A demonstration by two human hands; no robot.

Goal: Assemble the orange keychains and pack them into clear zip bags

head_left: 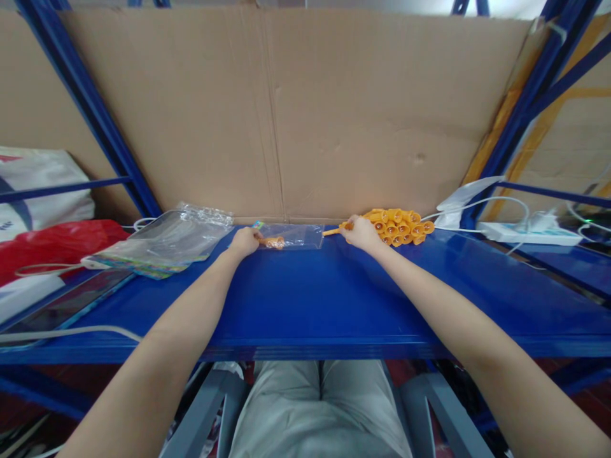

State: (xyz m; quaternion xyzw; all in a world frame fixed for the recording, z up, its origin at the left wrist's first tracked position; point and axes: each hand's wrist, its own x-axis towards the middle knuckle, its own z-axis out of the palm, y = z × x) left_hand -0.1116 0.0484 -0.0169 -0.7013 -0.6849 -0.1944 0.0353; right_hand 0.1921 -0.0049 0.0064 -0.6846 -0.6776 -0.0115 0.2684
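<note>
My left hand (245, 242) is closed at the left end of a small clear plastic bag (305, 236) lying on the blue shelf. Inside that bag, or under its film, an orange funnel-ended piece (273, 242) shows close to my fingertips. My right hand (361, 234) pinches an orange stick-like piece (331, 232), its thin end pointing left toward the bag; my fingers hide the rest of it. Right behind this hand lies a pile of several orange funnel-ended pieces (401, 227), their round open ends facing me.
Clear bags (165, 238) with a colourful edge are stacked at the left, beside a red bag (62, 245) and a dark flat panel (71, 296). A white power strip (532, 233) with cables sits at the right. Cardboard (334, 114) stands behind, between blue posts.
</note>
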